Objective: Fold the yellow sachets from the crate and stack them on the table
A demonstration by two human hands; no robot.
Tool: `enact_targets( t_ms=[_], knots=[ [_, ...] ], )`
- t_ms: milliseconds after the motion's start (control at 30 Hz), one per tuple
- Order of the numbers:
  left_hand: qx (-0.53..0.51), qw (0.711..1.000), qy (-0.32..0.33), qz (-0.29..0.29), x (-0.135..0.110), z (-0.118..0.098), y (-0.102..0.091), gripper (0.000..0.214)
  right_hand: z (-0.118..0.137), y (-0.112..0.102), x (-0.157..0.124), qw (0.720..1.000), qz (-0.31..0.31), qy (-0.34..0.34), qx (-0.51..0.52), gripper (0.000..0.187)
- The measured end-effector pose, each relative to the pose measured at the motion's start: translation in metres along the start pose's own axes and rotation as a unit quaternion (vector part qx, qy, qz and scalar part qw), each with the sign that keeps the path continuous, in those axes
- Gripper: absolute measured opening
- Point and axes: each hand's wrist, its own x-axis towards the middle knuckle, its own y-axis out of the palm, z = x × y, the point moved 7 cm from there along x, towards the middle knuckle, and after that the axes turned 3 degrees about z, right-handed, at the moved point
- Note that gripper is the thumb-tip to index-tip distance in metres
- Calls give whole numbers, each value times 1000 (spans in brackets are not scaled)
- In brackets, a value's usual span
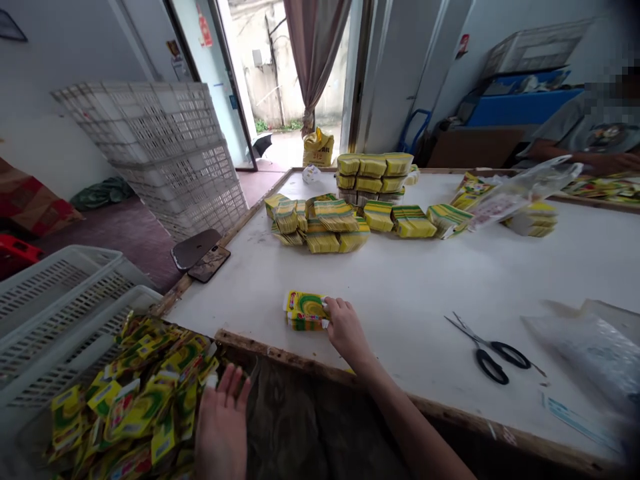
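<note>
My right hand (346,328) is closed on the right end of a small stack of yellow and green printed packets (306,309), which rests on the white table near its front edge. White wrapping shows at its fingertips. Below the table edge, my left hand (223,415) is open, palm up with the fingers stretched out and white wrapping on the thumb. Beside it is a large heap of loose yellow-green packets (145,400) in a crate, some of it hidden behind the hand.
Bundled packet stacks (330,223) stand along the table (400,287). Black-handled scissors (493,353), a clear plastic bag (525,193) and bubble wrap (595,347) lie to the right. A phone (210,263) is at the left edge, near white crates (165,147). A person (585,133) sits far right.
</note>
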Motion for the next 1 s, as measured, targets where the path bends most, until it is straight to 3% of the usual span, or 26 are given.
enact_targets(
  t_ms=[100,200,400,467,567,667,767,933,1000],
  knots=[
    [5,999,-26,42,-3,23,11,41,0,0,0,1000,-21,0,15,50],
    [0,994,-23,105,-12,39,33,47,2,-3,-5,998,-27,-1,53,55],
    [-70,980,-3,187,-28,47,78,57,30,5,-43,981,40,-30,187,58],
    [-110,975,-12,191,-34,44,87,62,44,13,-62,960,86,-31,265,58],
    [-160,970,-34,181,-42,37,97,58,61,22,-86,904,139,5,404,57],
    [-199,964,-36,175,-44,30,103,51,71,29,-99,858,169,46,482,55],
    [-170,971,-25,167,-41,31,102,54,73,36,-101,840,199,74,500,53],
    [-75,982,-17,170,-40,46,91,69,59,26,-88,808,147,86,564,34],
    [-46,988,-3,149,-37,51,81,59,52,19,-83,806,141,81,570,27]
  ],
)
